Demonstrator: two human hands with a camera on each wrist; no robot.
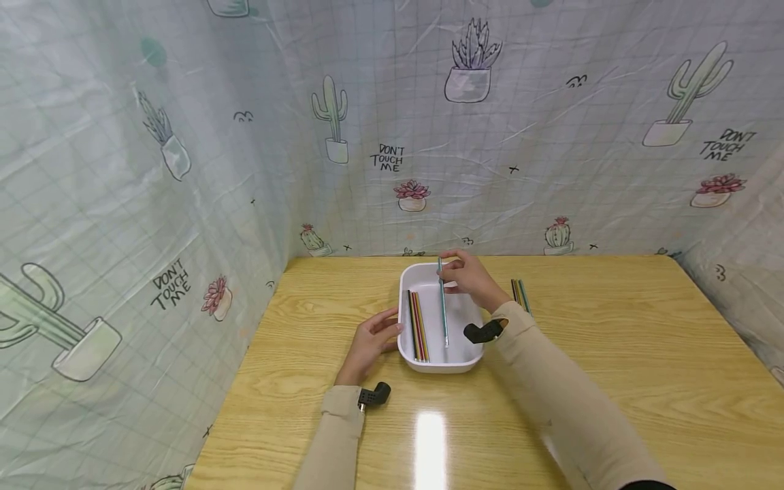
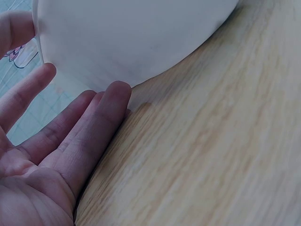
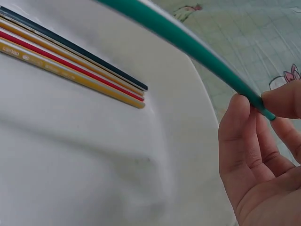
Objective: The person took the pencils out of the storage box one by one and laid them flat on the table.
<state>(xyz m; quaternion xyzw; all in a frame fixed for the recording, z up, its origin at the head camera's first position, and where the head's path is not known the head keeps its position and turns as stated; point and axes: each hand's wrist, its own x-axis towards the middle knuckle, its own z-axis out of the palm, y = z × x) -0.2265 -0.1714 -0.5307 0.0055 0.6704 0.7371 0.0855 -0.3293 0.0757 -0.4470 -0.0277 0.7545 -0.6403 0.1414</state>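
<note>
A white plastic tray (image 1: 441,368) stands on the wooden table. Along its left side, several pencils (image 1: 418,327) lie parallel: dark, orange, red and yellow in the right wrist view (image 3: 75,66). Over the tray's far part, my right hand (image 1: 468,275) pinches a green pencil (image 1: 444,306) near one end, between thumb and fingertips. That pencil slants down across the tray, its other end low over the tray floor. At the tray's left side is my left hand (image 1: 370,340), its extended fingers (image 2: 115,101) touching the outer wall (image 2: 122,42).
More pencils (image 1: 520,296), dark, yellow and green, lie on the table right of the tray, partly behind my right forearm. A patterned cloth (image 1: 380,95) hangs at the back and sides of the table (image 1: 612,327). Each wrist wears a small black camera (image 1: 484,332).
</note>
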